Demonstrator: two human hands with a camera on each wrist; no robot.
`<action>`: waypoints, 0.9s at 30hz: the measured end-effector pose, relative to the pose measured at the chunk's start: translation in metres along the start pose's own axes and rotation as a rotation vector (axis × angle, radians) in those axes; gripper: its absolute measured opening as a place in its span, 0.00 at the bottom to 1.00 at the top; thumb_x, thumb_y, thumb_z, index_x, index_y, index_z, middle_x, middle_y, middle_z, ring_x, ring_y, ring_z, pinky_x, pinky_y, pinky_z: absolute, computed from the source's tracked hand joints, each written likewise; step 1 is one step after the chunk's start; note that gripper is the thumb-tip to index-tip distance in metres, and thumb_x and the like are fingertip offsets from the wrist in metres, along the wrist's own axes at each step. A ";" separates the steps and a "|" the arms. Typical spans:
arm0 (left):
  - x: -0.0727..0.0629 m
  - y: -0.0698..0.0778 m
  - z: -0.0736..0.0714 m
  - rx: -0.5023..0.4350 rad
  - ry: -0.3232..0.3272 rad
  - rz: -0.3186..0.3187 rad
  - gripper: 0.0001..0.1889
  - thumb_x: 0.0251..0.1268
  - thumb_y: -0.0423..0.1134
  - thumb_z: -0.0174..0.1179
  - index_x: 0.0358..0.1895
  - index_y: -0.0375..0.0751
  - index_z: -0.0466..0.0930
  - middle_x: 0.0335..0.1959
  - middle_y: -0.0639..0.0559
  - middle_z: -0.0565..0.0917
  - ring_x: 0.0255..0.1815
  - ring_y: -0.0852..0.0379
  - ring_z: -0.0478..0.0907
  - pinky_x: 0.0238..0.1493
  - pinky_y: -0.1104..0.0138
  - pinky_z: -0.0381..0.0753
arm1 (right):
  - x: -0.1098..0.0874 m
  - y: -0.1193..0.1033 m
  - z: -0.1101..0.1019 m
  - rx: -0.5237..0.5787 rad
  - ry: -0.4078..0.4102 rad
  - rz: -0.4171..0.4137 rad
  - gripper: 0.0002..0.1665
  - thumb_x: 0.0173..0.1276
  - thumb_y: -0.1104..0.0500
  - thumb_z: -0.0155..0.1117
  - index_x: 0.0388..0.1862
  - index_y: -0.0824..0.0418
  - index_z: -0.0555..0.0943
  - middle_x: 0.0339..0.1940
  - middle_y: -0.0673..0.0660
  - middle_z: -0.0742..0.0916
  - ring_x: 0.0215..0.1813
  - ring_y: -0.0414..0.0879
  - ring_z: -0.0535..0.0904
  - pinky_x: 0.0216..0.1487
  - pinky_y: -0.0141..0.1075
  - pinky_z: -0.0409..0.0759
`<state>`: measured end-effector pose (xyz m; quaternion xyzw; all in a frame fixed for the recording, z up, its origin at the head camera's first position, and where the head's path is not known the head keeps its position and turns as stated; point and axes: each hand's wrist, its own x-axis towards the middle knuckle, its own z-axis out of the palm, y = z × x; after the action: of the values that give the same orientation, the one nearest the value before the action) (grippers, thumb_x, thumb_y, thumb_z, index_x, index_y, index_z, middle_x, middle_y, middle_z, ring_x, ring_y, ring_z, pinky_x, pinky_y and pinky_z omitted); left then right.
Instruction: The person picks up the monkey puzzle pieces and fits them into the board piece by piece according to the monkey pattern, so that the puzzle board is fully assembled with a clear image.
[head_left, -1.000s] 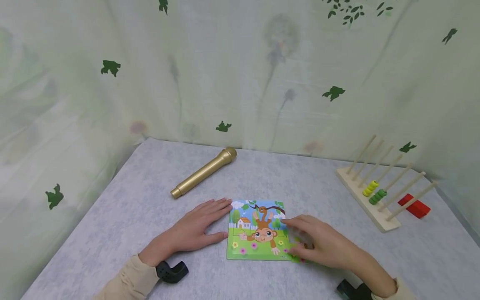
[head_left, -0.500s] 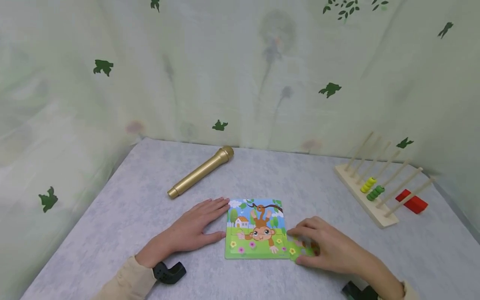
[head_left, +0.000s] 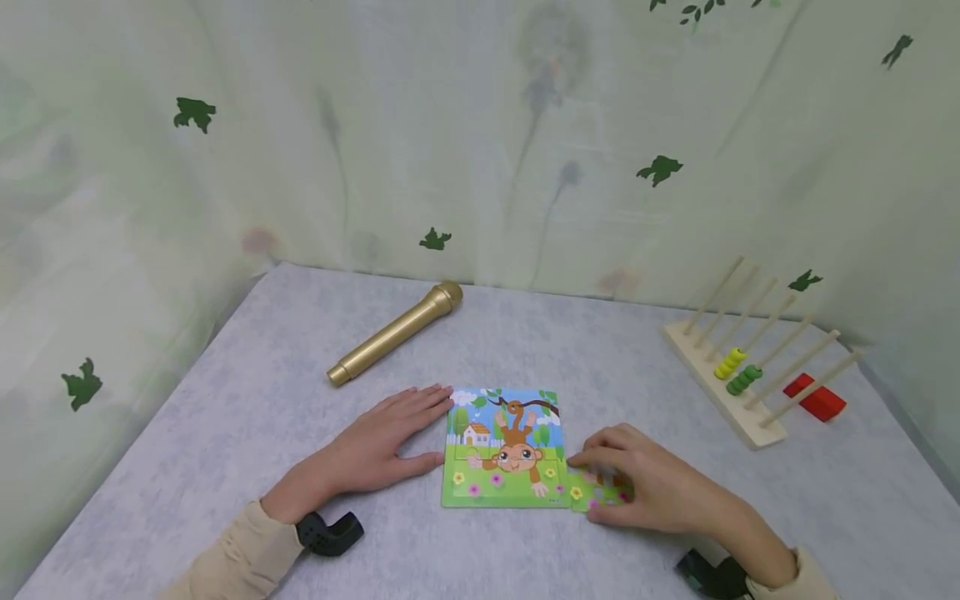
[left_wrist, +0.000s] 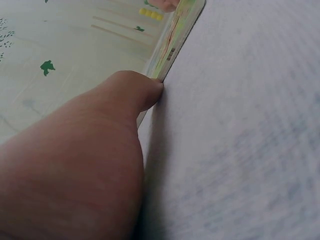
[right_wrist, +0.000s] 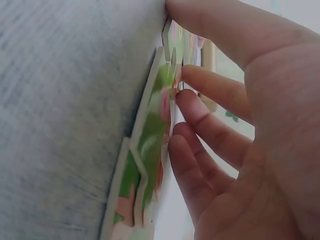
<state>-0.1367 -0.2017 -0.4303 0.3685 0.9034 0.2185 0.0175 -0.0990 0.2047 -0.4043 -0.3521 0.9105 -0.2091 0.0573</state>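
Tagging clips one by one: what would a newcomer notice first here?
The bright monkey picture puzzle lies flat between the left hand and the right hand. Beyond it, to the left, a gold microphone lies slantwise; to the right stands a wooden peg rack with yellow beads and green beads.

a mottled grey table (head_left: 525,350) bears a gold microphone (head_left: 393,333) left of centre toward the far side, a nearer monkey puzzle (head_left: 504,450), puzzle pieces (head_left: 580,493) just right of it, and, at right, a wooden peg rack (head_left: 723,387) beside a red block (head_left: 823,403).
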 end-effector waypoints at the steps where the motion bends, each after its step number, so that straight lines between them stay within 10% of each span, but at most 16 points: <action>1: 0.000 0.000 0.000 0.001 0.001 0.002 0.40 0.75 0.60 0.58 0.82 0.46 0.60 0.83 0.53 0.59 0.84 0.52 0.54 0.84 0.51 0.55 | 0.000 0.000 0.000 0.000 0.004 -0.004 0.28 0.64 0.35 0.73 0.61 0.43 0.85 0.55 0.39 0.80 0.55 0.36 0.71 0.49 0.34 0.81; 27: 0.000 -0.002 0.001 -0.006 -0.002 -0.008 0.39 0.75 0.62 0.56 0.82 0.48 0.60 0.83 0.55 0.58 0.84 0.53 0.53 0.84 0.51 0.55 | 0.001 0.001 0.000 -0.016 0.088 -0.117 0.15 0.66 0.45 0.75 0.51 0.40 0.86 0.51 0.39 0.79 0.41 0.31 0.72 0.37 0.23 0.76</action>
<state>-0.1378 -0.2022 -0.4317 0.3650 0.9043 0.2207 0.0204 -0.1003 0.2043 -0.4042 -0.3955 0.8917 -0.2200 0.0023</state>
